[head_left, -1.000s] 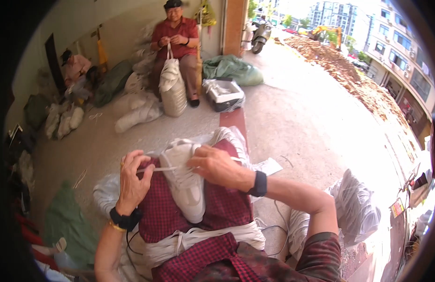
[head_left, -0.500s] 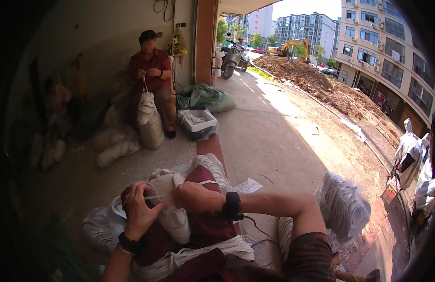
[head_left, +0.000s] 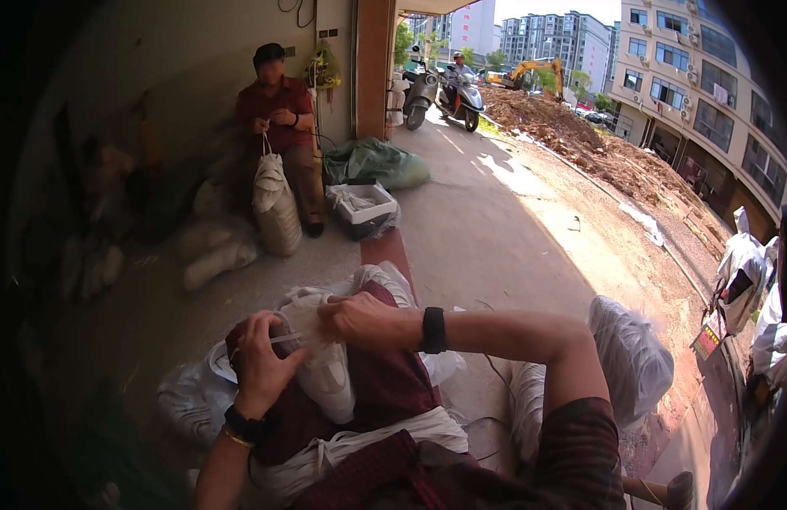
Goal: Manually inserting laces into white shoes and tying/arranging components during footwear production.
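Note:
On my lap lies a white sneaker (head_left: 328,384), its toe toward me. My left hand (head_left: 261,361) is at the shoe's collar, fingers curled round a flat white shoelace (head_left: 285,337) that stretches toward the other hand. Over the top of the shoe my right hand (head_left: 368,321) is closed, pinching the lace; its fingertips are partly hidden. A bundle of loose white laces (head_left: 393,432) rests across my lap. Beside my left knee sits a plastic-wrapped stack of white shoes (head_left: 189,399), and another wrapped stack (head_left: 385,276) lies beyond my knees.
A person (head_left: 278,106) sits opposite, holding laces on a pale stack of shoes (head_left: 275,204). Near them stand a white box (head_left: 365,206) and a green sack (head_left: 376,164). At my right is a plastic-wrapped bundle (head_left: 630,361). Outside, a rider on a scooter (head_left: 461,95) and dirt mounds show.
My right hand has shifted slightly up and right over the shoe, its arm straighter. The left hand keeps its place. Outside, the scooter rider has come closer. The whole view has shifted slightly.

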`<action>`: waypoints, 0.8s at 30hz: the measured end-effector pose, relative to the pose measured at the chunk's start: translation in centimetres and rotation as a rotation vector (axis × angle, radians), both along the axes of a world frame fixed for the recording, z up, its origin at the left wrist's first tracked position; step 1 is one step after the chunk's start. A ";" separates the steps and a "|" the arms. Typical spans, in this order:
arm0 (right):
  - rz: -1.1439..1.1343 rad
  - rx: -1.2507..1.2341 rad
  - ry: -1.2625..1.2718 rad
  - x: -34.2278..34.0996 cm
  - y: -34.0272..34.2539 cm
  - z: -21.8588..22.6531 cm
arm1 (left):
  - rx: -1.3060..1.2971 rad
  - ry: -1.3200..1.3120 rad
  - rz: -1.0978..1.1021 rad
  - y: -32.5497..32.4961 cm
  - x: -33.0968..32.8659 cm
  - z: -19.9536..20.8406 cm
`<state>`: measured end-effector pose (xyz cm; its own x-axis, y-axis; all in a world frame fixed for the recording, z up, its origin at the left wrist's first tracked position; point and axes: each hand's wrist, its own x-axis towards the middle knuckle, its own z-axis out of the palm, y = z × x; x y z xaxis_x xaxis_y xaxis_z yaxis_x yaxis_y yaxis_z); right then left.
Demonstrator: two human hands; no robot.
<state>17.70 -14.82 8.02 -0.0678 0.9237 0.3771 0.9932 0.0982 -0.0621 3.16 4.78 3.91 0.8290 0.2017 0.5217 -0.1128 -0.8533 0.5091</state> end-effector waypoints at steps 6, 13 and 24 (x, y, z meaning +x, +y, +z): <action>0.021 -0.223 0.354 -0.2 0.5 -1.3 | 0.043 -0.024 -0.012 -0.4 0.0 0.3; 0.036 -0.027 0.067 -1.0 1.1 -1.8 | 0.064 -0.085 -0.009 -0.2 0.4 -0.2; -0.082 0.099 0.127 -0.6 0.7 -2.8 | 0.033 -0.145 0.009 -0.2 0.4 -0.5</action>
